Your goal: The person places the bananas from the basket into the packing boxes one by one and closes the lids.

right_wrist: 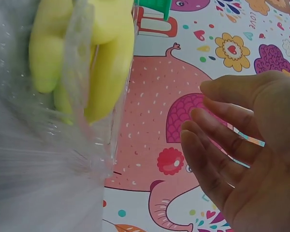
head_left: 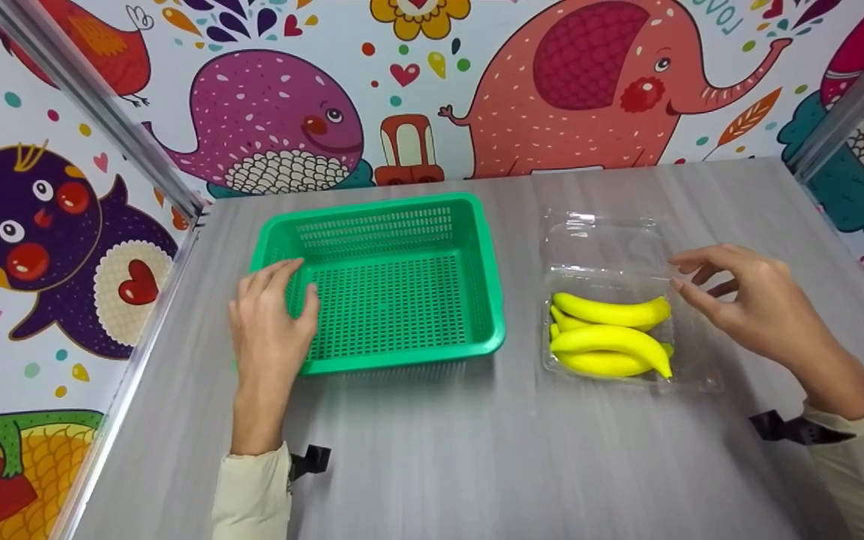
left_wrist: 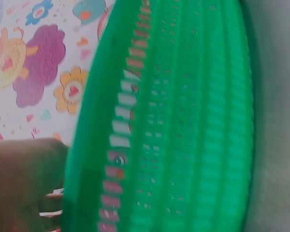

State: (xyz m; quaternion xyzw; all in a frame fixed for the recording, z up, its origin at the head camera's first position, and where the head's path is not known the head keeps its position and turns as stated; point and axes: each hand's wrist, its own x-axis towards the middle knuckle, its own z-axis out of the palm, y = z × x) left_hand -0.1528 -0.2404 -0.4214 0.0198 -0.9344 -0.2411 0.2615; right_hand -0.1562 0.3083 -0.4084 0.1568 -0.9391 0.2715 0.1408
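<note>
A green plastic basket [head_left: 391,358] with slotted walls stands on the left side of the table. My left hand [head_left: 271,315] hovers over its left rim, fingers loosely bent and thumb spread; contact with the rim cannot be made out. In the left wrist view the basket wall [left_wrist: 183,121] hides part of that hand [left_wrist: 26,179]. To the basket's right, several yellow bananas [head_left: 612,345] lie in a clear plastic box [head_left: 604,281] whose lid is folded back. My right hand [head_left: 751,300] is at the box's right edge, thumb apart from the fingers, nothing held [right_wrist: 246,145].
The grey table [head_left: 417,457] carries both containers, with a gap between them. Behind it rises a wall printed with cartoon animals [head_left: 582,90], and another printed panel [head_left: 49,225] stands at the left. Metal posts [head_left: 94,97] mark the corners.
</note>
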